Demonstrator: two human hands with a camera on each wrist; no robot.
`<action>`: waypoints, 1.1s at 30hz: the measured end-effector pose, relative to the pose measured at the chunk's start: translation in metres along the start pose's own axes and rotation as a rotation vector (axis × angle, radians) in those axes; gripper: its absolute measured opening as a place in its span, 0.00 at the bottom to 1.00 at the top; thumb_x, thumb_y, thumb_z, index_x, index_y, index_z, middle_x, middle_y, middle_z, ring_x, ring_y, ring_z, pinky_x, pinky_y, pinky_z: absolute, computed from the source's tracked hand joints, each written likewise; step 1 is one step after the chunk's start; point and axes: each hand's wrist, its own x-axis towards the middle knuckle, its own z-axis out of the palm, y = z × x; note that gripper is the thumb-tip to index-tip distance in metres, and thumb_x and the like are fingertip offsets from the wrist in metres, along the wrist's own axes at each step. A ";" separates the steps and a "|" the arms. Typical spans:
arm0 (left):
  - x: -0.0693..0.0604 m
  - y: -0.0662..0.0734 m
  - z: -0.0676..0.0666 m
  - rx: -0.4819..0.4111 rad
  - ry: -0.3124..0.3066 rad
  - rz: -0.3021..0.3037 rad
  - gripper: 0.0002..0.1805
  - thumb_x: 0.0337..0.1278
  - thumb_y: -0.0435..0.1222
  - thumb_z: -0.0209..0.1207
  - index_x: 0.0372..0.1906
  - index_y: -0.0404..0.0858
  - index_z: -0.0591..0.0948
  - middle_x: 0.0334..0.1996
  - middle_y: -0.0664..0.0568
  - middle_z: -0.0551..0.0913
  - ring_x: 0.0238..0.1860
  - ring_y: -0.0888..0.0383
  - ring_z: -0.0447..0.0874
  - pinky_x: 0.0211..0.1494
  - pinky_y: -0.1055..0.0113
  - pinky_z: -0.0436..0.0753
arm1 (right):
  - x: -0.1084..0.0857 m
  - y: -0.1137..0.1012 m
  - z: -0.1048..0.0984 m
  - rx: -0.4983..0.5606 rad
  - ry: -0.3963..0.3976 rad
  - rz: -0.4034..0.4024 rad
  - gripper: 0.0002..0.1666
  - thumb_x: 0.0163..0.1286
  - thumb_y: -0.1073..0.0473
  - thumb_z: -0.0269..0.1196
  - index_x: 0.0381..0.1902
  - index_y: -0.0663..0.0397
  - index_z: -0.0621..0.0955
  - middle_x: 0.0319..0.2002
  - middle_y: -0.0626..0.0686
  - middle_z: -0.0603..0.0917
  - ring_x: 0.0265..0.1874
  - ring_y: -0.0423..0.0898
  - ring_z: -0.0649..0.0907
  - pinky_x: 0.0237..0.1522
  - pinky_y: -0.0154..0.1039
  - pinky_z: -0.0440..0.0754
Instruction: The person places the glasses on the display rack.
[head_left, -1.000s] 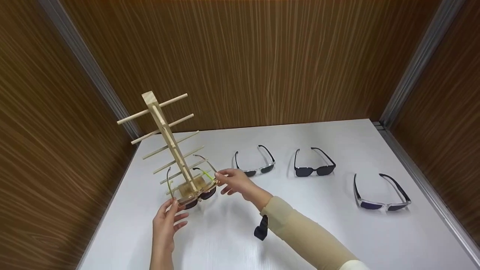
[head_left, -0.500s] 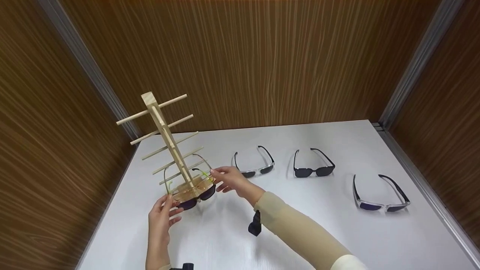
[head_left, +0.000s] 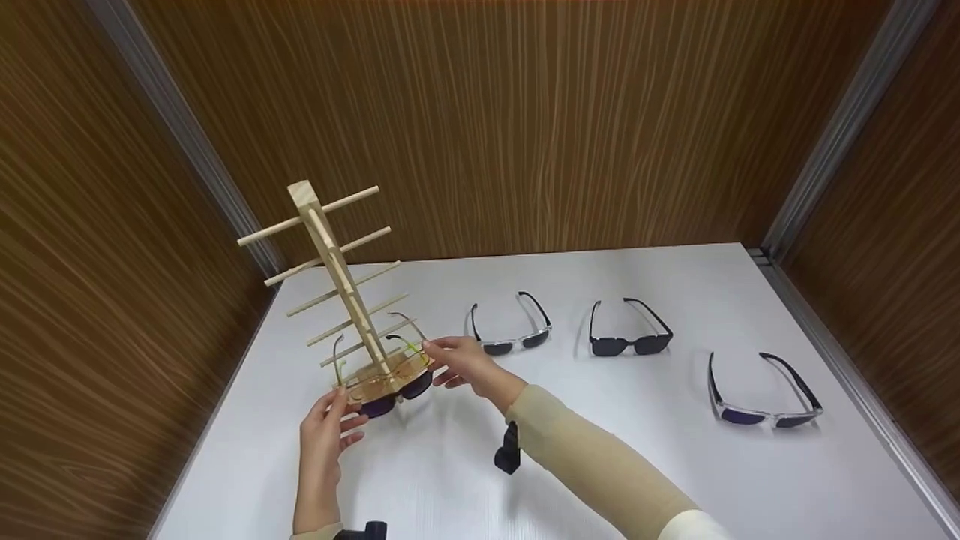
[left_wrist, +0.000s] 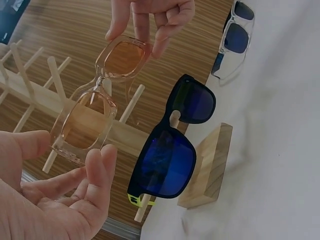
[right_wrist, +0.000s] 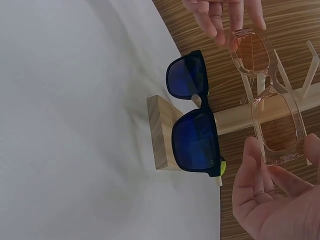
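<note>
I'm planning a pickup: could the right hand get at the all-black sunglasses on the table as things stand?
Probably not yet: the right hand pinches one end of the amber-lensed glasses. Otherwise, nothing covers the all-black sunglasses.

Rack [head_left: 341,277] stands at L side of table [head_left: 637,405], nr back panel [head_left: 540,127]; L panel [head_left: 97,262] & R panel [head_left: 885,285] flank table. Racked sunglasses [left_wrist: 167,150] sit on lowest pegs, just above rack base [left_wrist: 212,165]. Held glasses [left_wrist: 100,82] are in front of post, above racked pr, btwn L hand [head_left: 322,431] at L end & R hand [head_left: 469,364] at R end; can't tell if touching pegs. On table, R of rack: 1st loose pr [head_left: 517,343] just behind R hand, 2nd loose pr [head_left: 649,344] to its R, 3rd loose pr [head_left: 742,416] farthest R & nearer front. All 3: lenses to front, temples twd back.
</note>
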 end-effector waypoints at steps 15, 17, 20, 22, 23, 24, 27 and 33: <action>0.005 -0.003 0.002 0.009 -0.009 -0.009 0.32 0.64 0.52 0.50 0.63 0.33 0.66 0.43 0.38 0.79 0.35 0.54 0.83 0.35 0.64 0.82 | 0.004 0.005 -0.001 0.036 0.019 0.021 0.26 0.67 0.48 0.59 0.55 0.61 0.75 0.42 0.66 0.82 0.19 0.45 0.82 0.24 0.35 0.80; 0.005 -0.004 0.002 0.008 -0.008 -0.011 0.32 0.65 0.52 0.50 0.62 0.33 0.66 0.44 0.38 0.78 0.35 0.53 0.83 0.34 0.65 0.82 | 0.004 0.006 -0.001 0.035 0.018 0.022 0.26 0.67 0.47 0.59 0.54 0.61 0.75 0.42 0.65 0.82 0.19 0.44 0.82 0.25 0.35 0.80; 0.004 -0.005 0.001 0.002 -0.011 -0.013 0.33 0.65 0.52 0.49 0.63 0.32 0.65 0.45 0.38 0.78 0.37 0.52 0.83 0.34 0.66 0.81 | 0.005 0.008 -0.001 0.033 0.017 0.029 0.27 0.66 0.46 0.59 0.54 0.61 0.75 0.42 0.64 0.82 0.19 0.44 0.82 0.25 0.36 0.80; 0.003 -0.005 0.000 -0.005 -0.011 -0.015 0.34 0.65 0.53 0.48 0.63 0.31 0.64 0.45 0.39 0.78 0.37 0.52 0.83 0.34 0.66 0.81 | 0.005 0.009 -0.003 0.028 0.013 0.031 0.28 0.66 0.46 0.60 0.54 0.61 0.75 0.42 0.64 0.82 0.20 0.45 0.83 0.27 0.37 0.81; 0.002 -0.006 -0.001 -0.009 -0.010 -0.015 0.34 0.65 0.53 0.48 0.63 0.30 0.63 0.44 0.39 0.78 0.36 0.53 0.83 0.34 0.66 0.82 | 0.004 0.009 -0.004 0.025 0.010 0.034 0.28 0.66 0.46 0.60 0.54 0.61 0.75 0.42 0.64 0.82 0.21 0.45 0.83 0.28 0.37 0.81; 0.001 -0.006 -0.001 -0.013 -0.010 -0.015 0.34 0.66 0.53 0.48 0.64 0.30 0.63 0.44 0.40 0.78 0.36 0.53 0.83 0.34 0.66 0.82 | 0.004 0.010 -0.004 0.023 0.008 0.034 0.28 0.66 0.45 0.60 0.54 0.61 0.75 0.42 0.64 0.82 0.22 0.45 0.83 0.29 0.38 0.81; 0.000 -0.006 -0.001 -0.027 -0.001 -0.016 0.34 0.66 0.53 0.47 0.63 0.30 0.63 0.43 0.41 0.79 0.35 0.55 0.83 0.34 0.66 0.82 | 0.001 0.011 -0.007 0.014 -0.002 0.034 0.29 0.65 0.44 0.60 0.54 0.61 0.75 0.43 0.64 0.82 0.23 0.46 0.84 0.31 0.40 0.82; -0.002 -0.010 -0.001 -0.062 0.039 -0.042 0.32 0.65 0.53 0.48 0.61 0.31 0.66 0.40 0.45 0.80 0.35 0.56 0.83 0.34 0.66 0.82 | -0.006 0.016 -0.012 0.030 -0.025 0.041 0.30 0.65 0.44 0.60 0.55 0.61 0.74 0.42 0.63 0.83 0.24 0.47 0.84 0.29 0.37 0.81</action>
